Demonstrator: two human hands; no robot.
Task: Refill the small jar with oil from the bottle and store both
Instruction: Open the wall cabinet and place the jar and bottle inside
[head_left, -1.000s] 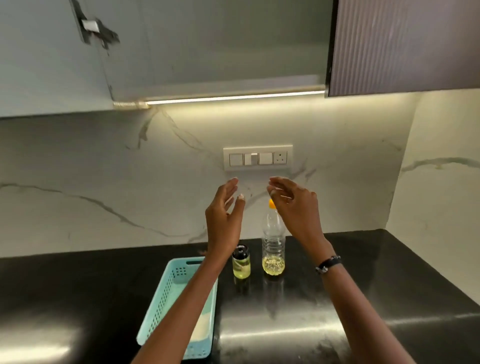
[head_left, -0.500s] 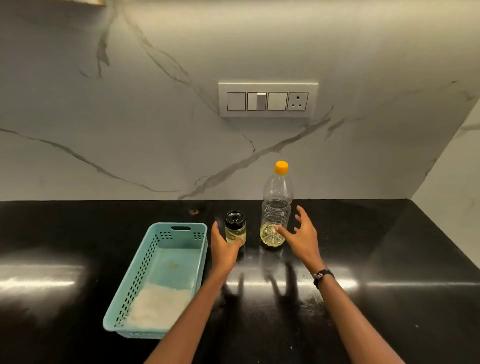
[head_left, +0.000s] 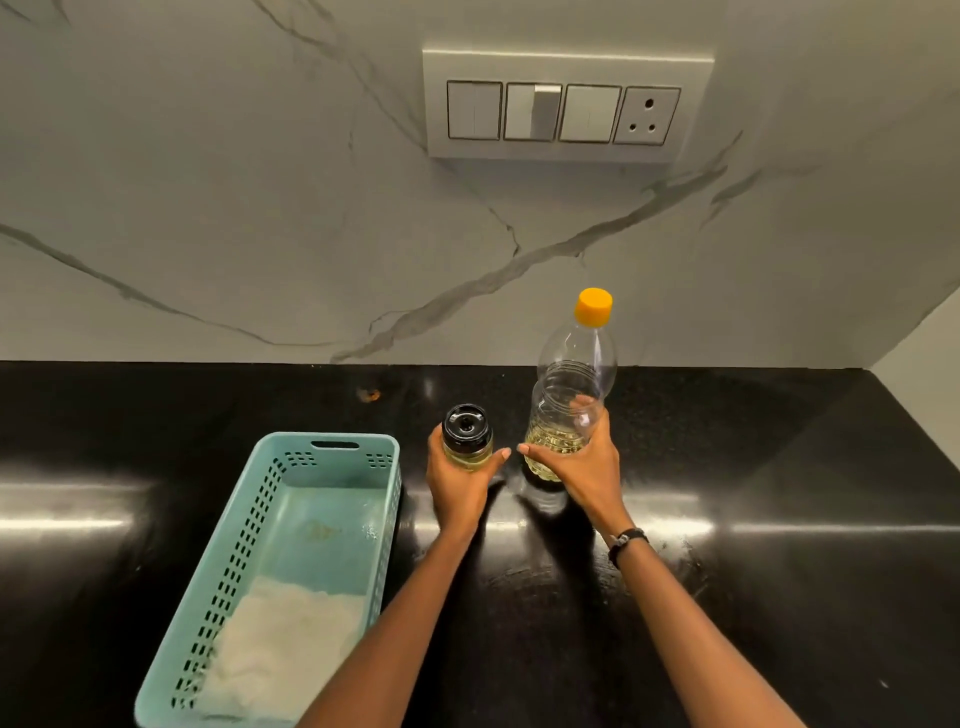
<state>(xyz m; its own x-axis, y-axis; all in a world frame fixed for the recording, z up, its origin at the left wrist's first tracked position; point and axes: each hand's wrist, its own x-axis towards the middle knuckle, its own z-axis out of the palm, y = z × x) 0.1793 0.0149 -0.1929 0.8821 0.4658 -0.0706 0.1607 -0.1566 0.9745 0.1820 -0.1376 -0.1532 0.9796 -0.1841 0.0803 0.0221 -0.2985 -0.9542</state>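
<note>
Oil bottle with its orange cap on stands upright on the black counter, the right hand wrapped round its lower part. Just beside it, the left hand grips the small black-lidded jar, right of the teal basket.

This is a home kitchen, at a corner of its worktop. A polished black stone counter runs from left to right and meets a white marble-look backsplash with grey veins, which turns along the right side. On the far wall sits a white switch plate with three rocker switches and a socket. A teal perforated basket on the near left holds something white, perhaps a cloth.
</note>
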